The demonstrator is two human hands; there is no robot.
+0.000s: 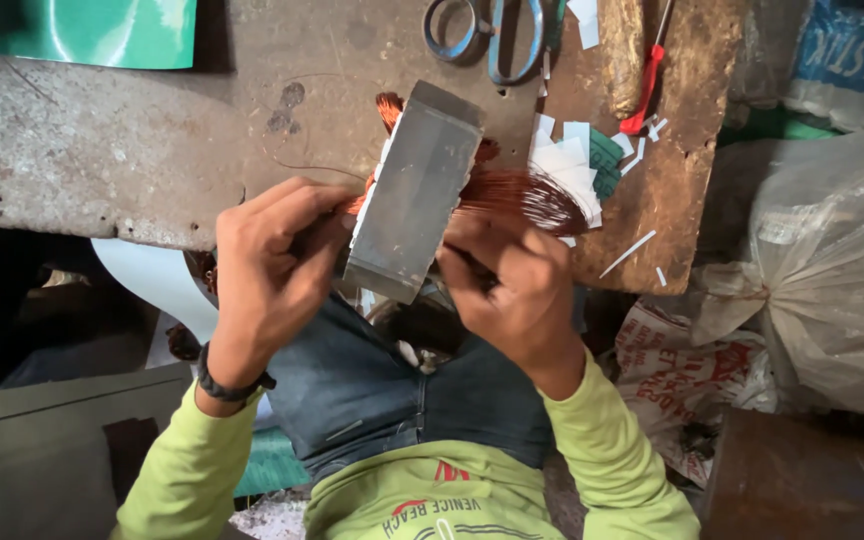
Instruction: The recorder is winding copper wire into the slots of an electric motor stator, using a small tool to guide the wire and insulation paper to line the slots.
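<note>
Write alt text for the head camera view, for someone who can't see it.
Seen from above, a person's left hand and right hand hold a grey metal block wound with copper wire at the edge of a worn workbench. Blue-handled scissors, a red-handled tool and white paper strips lie on the bench beyond it.

Left hand (270, 268) and right hand (514, 285), fingers curled, meet at centre; both forearms converge upward, wrists slightly bent.
</note>
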